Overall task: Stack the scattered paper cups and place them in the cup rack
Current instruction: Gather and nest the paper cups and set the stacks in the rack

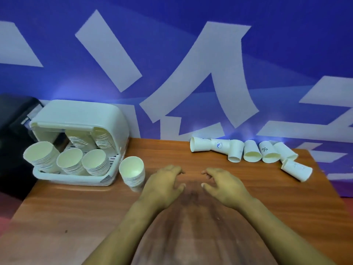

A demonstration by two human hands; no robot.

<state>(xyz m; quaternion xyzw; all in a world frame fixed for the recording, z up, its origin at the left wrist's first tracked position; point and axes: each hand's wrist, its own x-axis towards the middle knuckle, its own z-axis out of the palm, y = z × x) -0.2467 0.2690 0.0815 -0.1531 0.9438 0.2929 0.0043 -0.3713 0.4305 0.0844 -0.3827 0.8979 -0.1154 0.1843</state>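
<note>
Several white paper cups (252, 153) lie on their sides in a row at the back right of the wooden table (76, 217). One more cup (296, 170) lies apart at the right end. A stack of cups (132, 172) stands upright just right of the white cup rack (76, 178), which holds several stacks. My left hand (164, 185) and my right hand (223, 185) hover over the table's middle, fingers loosely curled, holding nothing. The left hand is close to the standing stack but apart from it.
A blue wall with large white shapes (200, 73) runs right behind the table. A black object (13, 131) sits left of the rack. The rack's lid (80, 113) is tilted up. The table's right edge (328, 188) passes near the lone cup.
</note>
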